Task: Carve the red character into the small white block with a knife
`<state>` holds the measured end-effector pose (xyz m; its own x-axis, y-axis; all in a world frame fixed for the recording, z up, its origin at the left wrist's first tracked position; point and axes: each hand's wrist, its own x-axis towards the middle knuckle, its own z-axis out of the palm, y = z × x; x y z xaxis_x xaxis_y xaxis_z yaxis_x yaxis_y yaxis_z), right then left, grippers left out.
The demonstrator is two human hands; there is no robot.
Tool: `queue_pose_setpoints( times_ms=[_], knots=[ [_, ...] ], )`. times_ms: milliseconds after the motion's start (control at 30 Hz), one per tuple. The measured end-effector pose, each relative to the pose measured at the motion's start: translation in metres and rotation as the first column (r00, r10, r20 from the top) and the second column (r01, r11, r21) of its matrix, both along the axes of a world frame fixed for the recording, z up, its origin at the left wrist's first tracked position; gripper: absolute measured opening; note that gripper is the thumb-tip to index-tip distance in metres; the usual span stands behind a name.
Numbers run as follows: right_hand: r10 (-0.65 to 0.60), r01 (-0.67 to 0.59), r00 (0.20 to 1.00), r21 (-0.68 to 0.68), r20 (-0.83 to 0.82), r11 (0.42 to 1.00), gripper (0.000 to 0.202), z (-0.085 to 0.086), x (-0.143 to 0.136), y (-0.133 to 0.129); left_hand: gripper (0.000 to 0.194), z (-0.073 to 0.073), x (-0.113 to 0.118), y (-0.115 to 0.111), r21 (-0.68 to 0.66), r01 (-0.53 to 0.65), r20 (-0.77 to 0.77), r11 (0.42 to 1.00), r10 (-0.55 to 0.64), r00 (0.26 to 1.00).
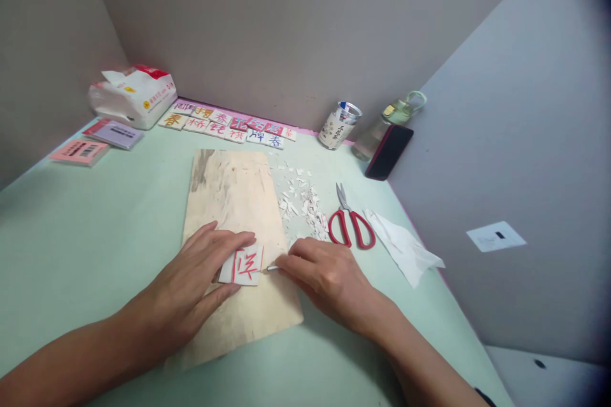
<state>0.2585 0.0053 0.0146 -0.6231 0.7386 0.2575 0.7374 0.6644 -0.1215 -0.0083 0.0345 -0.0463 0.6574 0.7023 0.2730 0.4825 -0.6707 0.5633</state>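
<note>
On a pale wooden board [238, 197] lies a small white square tile [247, 267] with a red character drawn on it. My left hand [203, 273] grips this tile from its left side, thumb at the lower edge and fingers along the top. In the pinched fingers of my right hand [329, 270] is a slim tool with a thin metal tip [271, 268], most of it hidden by the hand. Its tip meets or nearly meets the tile's right edge. White shavings [303, 203] are scattered to the right of the board.
Red-handled scissors [352, 222] and a crumpled tissue [405, 248] lie at right. Behind them stand a can [338, 126], a bottle [375, 133] and a leaning phone [389, 152]. Several lettered tiles [229, 124] line the back. Two small packs [114, 134] and a tissue pack [133, 98] sit left.
</note>
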Motion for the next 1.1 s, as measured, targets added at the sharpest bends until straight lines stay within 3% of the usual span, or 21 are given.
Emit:
queue_pose_setpoints(
  times_ms=[1100],
  knots=[
    [0.043, -0.048, 0.997, 0.064, 0.07, 0.997, 0.027, 0.006, -0.0034, -0.0029, 0.046, -0.0019, 0.0005, -0.0006, 0.012, 0.016, 0.007, 1.0, -0.016, 1.0]
  ],
)
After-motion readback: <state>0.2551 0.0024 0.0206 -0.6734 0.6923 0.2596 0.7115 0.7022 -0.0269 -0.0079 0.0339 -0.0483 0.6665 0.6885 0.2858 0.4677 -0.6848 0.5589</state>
